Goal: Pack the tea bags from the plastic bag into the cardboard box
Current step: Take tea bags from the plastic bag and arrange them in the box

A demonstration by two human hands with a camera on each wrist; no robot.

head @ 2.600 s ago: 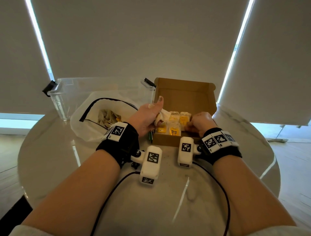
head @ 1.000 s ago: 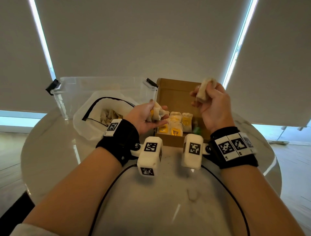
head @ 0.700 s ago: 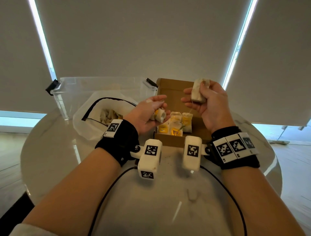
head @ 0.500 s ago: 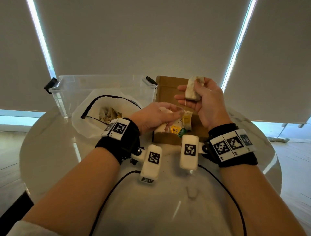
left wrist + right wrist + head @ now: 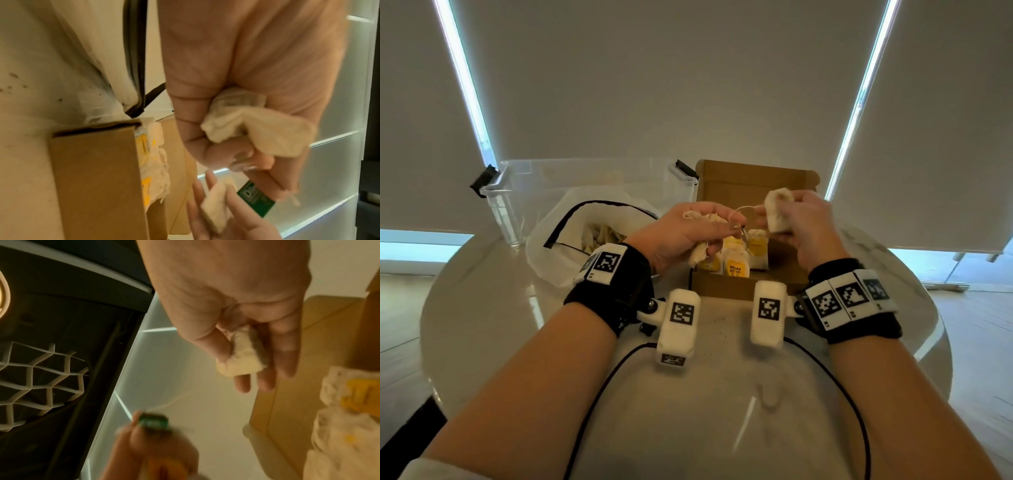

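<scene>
An open cardboard box (image 5: 726,286) stands mid-table with several yellow-tagged tea bags (image 5: 736,263) upright in its left part. Above the box, my right hand (image 5: 770,219) grips a pale tea bag (image 5: 777,214), also seen as the same tea bag (image 5: 242,356) in the right wrist view. Its string (image 5: 744,208) runs over to my left hand (image 5: 726,224), which pinches the green tag (image 5: 257,199) and keeps crumpled tea bags (image 5: 246,123) bunched in its palm. The white plastic bag (image 5: 571,253) with more tea bags lies left of the box.
A clear plastic bin (image 5: 585,178) with black latches stands behind the plastic bag, touching the box's raised lid (image 5: 753,178). The round white table (image 5: 705,411) carries dark tea crumbs and two black cables near me. Window blinds hang behind.
My left hand has risen from the box and taken the green tag of the right hand's tea bag. The right hand has come slightly lower, and the string now spans between both hands.
</scene>
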